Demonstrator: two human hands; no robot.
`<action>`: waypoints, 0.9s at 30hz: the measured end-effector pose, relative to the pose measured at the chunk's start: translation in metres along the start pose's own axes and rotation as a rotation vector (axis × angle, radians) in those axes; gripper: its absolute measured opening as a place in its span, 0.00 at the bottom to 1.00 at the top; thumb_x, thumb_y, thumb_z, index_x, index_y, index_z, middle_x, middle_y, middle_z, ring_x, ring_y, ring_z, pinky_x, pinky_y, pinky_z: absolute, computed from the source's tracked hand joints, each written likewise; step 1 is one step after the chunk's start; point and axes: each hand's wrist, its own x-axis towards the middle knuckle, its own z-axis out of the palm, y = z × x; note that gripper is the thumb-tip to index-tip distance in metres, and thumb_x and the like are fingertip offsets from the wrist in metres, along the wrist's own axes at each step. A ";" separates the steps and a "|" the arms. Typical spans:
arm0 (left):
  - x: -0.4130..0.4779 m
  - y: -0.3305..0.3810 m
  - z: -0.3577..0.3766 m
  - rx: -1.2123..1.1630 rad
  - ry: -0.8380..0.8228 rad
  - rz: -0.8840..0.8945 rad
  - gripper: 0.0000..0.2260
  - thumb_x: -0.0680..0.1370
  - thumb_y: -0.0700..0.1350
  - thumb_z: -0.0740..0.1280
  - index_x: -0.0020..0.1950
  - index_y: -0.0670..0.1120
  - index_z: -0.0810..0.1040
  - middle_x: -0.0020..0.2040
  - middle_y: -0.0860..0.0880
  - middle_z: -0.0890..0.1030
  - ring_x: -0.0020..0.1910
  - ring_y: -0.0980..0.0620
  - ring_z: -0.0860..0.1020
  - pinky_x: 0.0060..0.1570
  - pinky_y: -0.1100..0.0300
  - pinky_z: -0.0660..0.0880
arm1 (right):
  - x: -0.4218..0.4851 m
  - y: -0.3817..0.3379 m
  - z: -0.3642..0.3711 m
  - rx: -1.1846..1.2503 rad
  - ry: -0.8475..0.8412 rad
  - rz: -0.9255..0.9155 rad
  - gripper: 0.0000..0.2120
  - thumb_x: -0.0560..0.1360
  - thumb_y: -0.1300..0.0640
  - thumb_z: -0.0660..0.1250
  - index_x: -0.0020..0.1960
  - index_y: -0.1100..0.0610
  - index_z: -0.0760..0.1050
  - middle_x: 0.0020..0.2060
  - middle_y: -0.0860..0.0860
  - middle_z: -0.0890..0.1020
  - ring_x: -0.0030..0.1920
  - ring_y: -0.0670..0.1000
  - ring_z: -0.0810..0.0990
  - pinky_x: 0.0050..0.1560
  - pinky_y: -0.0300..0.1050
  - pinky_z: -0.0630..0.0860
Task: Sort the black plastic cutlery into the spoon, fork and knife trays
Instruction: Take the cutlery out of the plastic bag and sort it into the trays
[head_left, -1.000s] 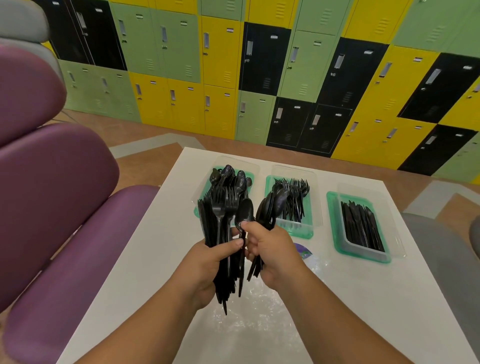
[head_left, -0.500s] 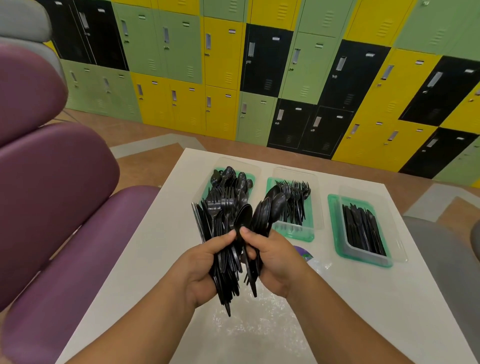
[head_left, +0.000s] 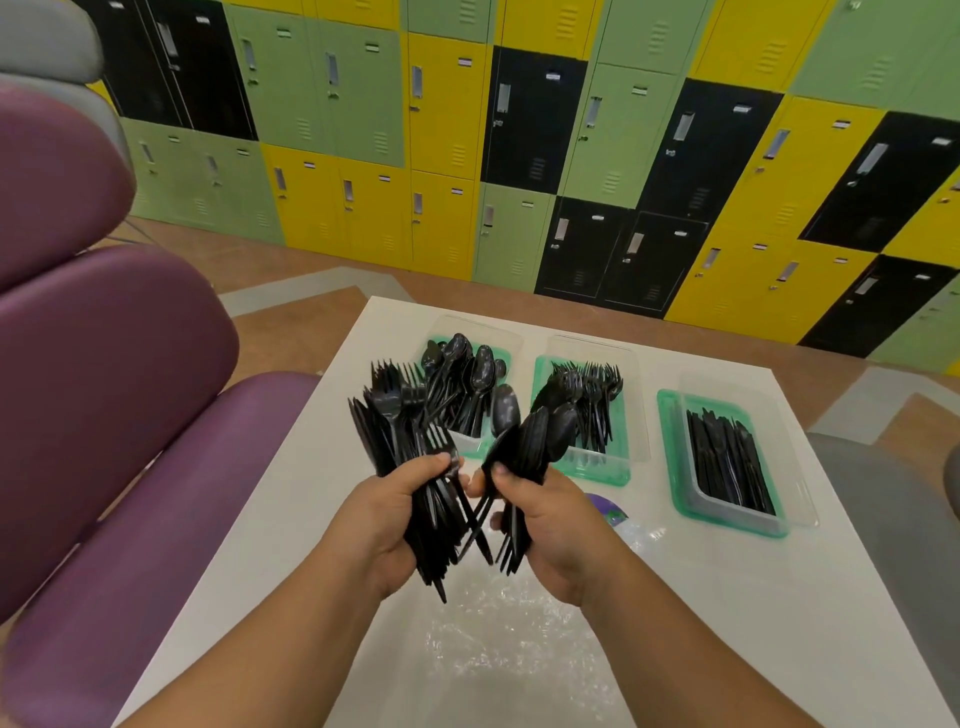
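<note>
A white table (head_left: 727, 597) with a smooth matte top carries three clear plastic trays in a row at its far side, each sitting on a green lid or base. The spoon tray (head_left: 470, 441) is on the left, the fork tray (head_left: 618, 457) in the middle, and the knife tray (head_left: 680, 467) on the right, well apart from the other two. All three already hold black cutlery. A crinkled sheet of clear wrap (head_left: 498, 634) lies on the near part of the table.

Above the wrap, the left hand (head_left: 400, 525) is closed around a thick bundle of forks (head_left: 395, 431), with what look like knives among them, the heads fanned upward. The right hand (head_left: 550, 525) is closed around a smaller bunch of spoons (head_left: 545, 431), bowls up. The handles of the two bundles cross between the hands.

The pieces are thin, glossy, hard plastic, so they likely slide easily. The crossed handles could snag as the hands part, dragging a fork into the spoon bunch or spilling pieces onto the wrap. The packed left-hand bundle could also slip if that grip loosens.
</note>
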 end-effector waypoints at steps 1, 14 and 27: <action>0.001 0.001 0.000 0.003 0.023 0.024 0.08 0.75 0.43 0.68 0.45 0.40 0.84 0.35 0.44 0.84 0.35 0.47 0.80 0.40 0.54 0.76 | 0.000 0.000 -0.001 0.015 0.020 -0.005 0.08 0.80 0.57 0.60 0.46 0.54 0.76 0.34 0.47 0.81 0.43 0.49 0.80 0.47 0.47 0.71; 0.004 0.002 0.005 -0.098 0.021 0.166 0.09 0.76 0.45 0.68 0.42 0.43 0.85 0.40 0.43 0.85 0.43 0.45 0.82 0.49 0.47 0.77 | -0.003 0.004 0.004 -0.236 0.018 -0.069 0.07 0.73 0.56 0.72 0.50 0.47 0.81 0.20 0.39 0.74 0.21 0.37 0.69 0.29 0.33 0.63; 0.014 -0.003 -0.007 0.047 0.089 0.194 0.05 0.76 0.40 0.68 0.48 0.41 0.82 0.40 0.43 0.86 0.40 0.46 0.84 0.38 0.55 0.77 | 0.019 0.011 0.004 -0.378 -0.040 0.042 0.09 0.73 0.51 0.71 0.52 0.50 0.77 0.21 0.41 0.74 0.25 0.44 0.69 0.30 0.38 0.66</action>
